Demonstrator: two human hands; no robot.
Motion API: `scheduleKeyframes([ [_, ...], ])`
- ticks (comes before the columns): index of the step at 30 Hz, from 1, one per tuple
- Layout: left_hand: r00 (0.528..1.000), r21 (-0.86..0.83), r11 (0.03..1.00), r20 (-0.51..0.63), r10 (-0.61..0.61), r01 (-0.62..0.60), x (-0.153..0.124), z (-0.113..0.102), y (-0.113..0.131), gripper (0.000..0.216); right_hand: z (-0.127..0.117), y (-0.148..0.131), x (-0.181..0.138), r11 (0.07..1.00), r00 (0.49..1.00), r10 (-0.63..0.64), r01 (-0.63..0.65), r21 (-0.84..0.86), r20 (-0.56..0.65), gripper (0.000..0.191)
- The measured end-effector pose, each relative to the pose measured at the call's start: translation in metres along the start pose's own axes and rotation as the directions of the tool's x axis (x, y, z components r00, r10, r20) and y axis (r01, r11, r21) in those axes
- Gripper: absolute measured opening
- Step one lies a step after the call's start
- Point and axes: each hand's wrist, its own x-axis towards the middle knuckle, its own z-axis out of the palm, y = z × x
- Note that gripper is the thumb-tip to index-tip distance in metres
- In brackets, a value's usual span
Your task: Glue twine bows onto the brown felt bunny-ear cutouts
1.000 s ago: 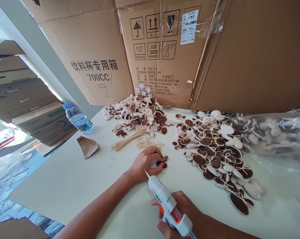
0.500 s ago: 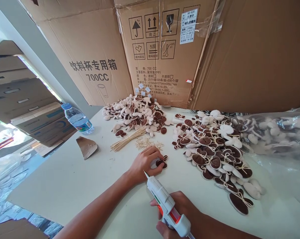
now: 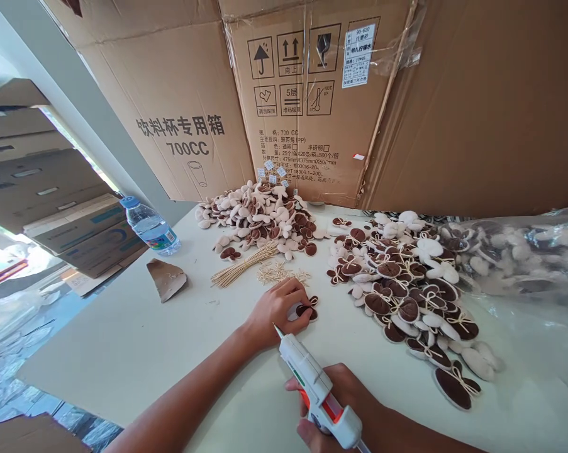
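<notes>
Viewed from my remote station, my left hand (image 3: 278,308) steadies a bow-tied brown piece (image 3: 312,312) on the table (image 3: 137,352), thumb and fingers curled in about it. My right hand (image 3: 345,402) is wrapped round a glue gun (image 3: 307,371), whose long axis slants up-left. The piece lies right of and slightly beyond the nozzle (image 3: 278,331), nearer the left hand; fingers partly hide its long axis.
</notes>
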Motion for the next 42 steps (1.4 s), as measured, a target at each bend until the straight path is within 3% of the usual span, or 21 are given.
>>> scheduleKeyframes([
  [6, 1.000, 0.041, 0.999, 0.016, 0.025, -0.026, 0.000, -0.001, 0.001, 0.012, 0.001, 0.000, -0.001, 0.998, 0.999, 0.043, -0.043, 0.042, -0.004, 0.025],
  [13, 0.999, 0.043, 0.998, 0.009, 0.035, -0.035, 0.000, -0.001, 0.001, 0.009, -0.002, -0.007, 0.004, 0.995, 0.990, -0.099, 0.097, -0.032, -0.098, 0.012],
  [21, 0.999, 0.052, 0.998, 0.005, 0.034, -0.034, 0.000, -0.001, 0.002, 0.007, 0.000, 0.001, 0.001, 0.999, 1.000, 0.028, -0.028, 0.036, -0.001, 0.025],
  [27, 1.000, 0.070, 0.997, 0.009, 0.025, -0.025, -0.001, 0.000, 0.002, 0.005, 0.002, -0.001, 0.002, 0.998, 0.996, -0.065, 0.064, -0.019, -0.061, 0.018],
  [32, 0.998, 0.068, 0.996, 0.008, 0.055, -0.056, -0.001, -0.001, 0.002, 0.005, -0.003, -0.009, 0.005, 1.000, 0.999, -0.006, 0.005, -0.017, -0.033, 0.022],
  [37, 0.997, 0.080, 0.994, 0.024, 0.074, -0.076, 0.000, -0.002, 0.002, 0.004, -0.005, -0.012, 0.005, 0.999, 0.997, -0.047, 0.046, -0.015, -0.054, 0.023],
  [42, 0.996, 0.102, 0.992, 0.060, 0.071, -0.077, 0.000, -0.003, 0.003, 0.007, -0.002, -0.007, 0.004, 0.999, 1.000, -0.006, 0.007, 0.032, -0.027, 0.028],
])
